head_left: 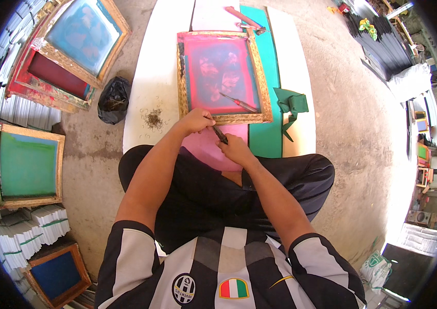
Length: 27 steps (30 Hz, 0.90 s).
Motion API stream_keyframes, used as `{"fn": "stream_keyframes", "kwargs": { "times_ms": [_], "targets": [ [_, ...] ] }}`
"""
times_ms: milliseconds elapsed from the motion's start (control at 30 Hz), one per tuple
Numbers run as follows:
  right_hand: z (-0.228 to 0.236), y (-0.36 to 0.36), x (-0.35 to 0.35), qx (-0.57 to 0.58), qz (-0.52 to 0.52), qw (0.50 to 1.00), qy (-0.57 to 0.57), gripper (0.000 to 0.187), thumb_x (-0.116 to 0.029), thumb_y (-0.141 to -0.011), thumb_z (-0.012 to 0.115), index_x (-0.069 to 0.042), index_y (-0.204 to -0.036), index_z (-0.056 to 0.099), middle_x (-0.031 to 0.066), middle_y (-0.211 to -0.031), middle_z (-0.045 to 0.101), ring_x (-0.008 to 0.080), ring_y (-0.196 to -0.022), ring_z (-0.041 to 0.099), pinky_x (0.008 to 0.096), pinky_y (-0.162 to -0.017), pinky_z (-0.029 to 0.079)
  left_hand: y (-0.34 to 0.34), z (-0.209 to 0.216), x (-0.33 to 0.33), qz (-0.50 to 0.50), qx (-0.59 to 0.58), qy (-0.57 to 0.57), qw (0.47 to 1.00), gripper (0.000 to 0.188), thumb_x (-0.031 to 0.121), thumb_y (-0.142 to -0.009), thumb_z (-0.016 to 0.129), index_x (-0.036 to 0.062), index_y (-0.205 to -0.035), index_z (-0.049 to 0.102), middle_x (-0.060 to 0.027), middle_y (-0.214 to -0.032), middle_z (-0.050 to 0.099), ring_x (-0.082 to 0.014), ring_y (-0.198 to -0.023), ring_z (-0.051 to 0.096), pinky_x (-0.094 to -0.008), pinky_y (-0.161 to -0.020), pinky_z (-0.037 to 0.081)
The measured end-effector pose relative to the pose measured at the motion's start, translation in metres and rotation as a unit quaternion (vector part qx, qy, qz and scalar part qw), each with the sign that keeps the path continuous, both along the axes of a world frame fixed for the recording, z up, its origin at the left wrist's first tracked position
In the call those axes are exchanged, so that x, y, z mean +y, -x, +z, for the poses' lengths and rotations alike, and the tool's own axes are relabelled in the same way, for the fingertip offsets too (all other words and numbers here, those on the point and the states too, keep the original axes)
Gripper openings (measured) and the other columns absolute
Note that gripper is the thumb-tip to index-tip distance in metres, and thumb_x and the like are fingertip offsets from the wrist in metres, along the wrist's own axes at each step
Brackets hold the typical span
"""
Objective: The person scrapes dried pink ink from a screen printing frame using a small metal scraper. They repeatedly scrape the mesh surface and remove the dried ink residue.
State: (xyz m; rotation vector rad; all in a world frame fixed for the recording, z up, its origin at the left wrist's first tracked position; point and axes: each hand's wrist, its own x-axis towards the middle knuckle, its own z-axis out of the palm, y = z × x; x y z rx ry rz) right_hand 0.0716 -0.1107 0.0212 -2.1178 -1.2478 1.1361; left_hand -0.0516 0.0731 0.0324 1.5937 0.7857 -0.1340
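In front of my crossed legs lies a wooden-framed printing screen (pixel 225 119) with pink and blue-grey mesh. My left hand (pixel 197 121) is closed at its near left corner, fingertips pinched at the far end of a dark slim tool (pixel 220 135). My right hand (pixel 237 150) is wrapped round the near end of that tool; its exact kind is hard to make out. On the mesh rests a thin pointed tool with a red handle (pixel 244 105), its tip toward the far left. Pink sheet material (pixel 210 147) shows under my hands.
Dark curly scraps (pixel 153 119) lie on the white board (pixel 144 67) at left, beside a black plastic bag (pixel 114 100). Green cloth pieces (pixel 293 105) sit at right. A red-handled tool (pixel 244 18) lies beyond the screen. More framed screens (pixel 28 165) and paper stacks (pixel 33 226) line the left.
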Motion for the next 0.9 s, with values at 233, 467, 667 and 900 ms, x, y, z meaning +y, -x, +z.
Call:
{"fn": "stream_keyframes", "kwargs": {
  "times_ms": [233, 467, 667, 900],
  "targets": [
    [0.0, -0.03, 0.002, 0.26, -0.028, 0.961, 0.091, 0.033, -0.033, -0.094, 0.066, -0.001, -0.098, 0.062, 0.0113, -0.083, 0.069, 0.0186, -0.068, 0.068, 0.0342, -0.054, 0.051, -0.003, -0.017, 0.006, 0.018, 0.01, -0.014, 1.0, 0.021, 0.018, -0.087, 0.069, -0.0027, -0.091, 0.07, -0.0122, -0.073, 0.067, -0.0188, -0.052, 0.058, -0.0348, -0.047, 0.046],
    [0.016, -0.094, 0.01, 0.285, -0.044, 0.925, 0.248, 0.038, -0.032, -0.096, 0.066, -0.002, -0.115, 0.054, 0.0142, -0.094, 0.07, 0.0237, -0.073, 0.073, 0.0396, -0.056, 0.061, 0.014, 0.001, 0.023, -0.019, 0.174, -0.322, 0.931, 0.027, 0.018, -0.084, 0.061, -0.0014, -0.098, 0.073, -0.0223, -0.1, 0.072, -0.0371, -0.099, 0.069, -0.0472, -0.084, 0.054],
    [0.018, -0.123, 0.033, 0.25, -0.013, 0.913, 0.321, 0.039, -0.03, -0.099, 0.06, 0.001, -0.119, 0.051, 0.0218, -0.09, 0.07, 0.0314, -0.072, 0.073, 0.0465, -0.055, 0.061, 0.016, 0.014, 0.029, -0.015, 0.209, -0.269, 0.94, 0.032, 0.013, -0.078, 0.059, -0.0003, -0.104, 0.072, -0.0218, -0.106, 0.072, -0.0374, -0.102, 0.069, -0.0472, -0.085, 0.055],
    [0.026, -0.134, 0.054, 0.21, 0.032, 0.898, 0.385, 0.042, -0.035, -0.098, 0.062, 0.005, -0.11, 0.061, 0.0246, -0.098, 0.071, 0.0338, -0.08, 0.074, 0.0491, -0.062, 0.062, 0.014, 0.007, 0.031, -0.031, 0.216, -0.272, 0.937, 0.032, 0.019, -0.082, 0.062, 0.0009, -0.106, 0.073, -0.0208, -0.107, 0.072, -0.0366, -0.103, 0.069, -0.0467, -0.085, 0.055]
  ]
}}
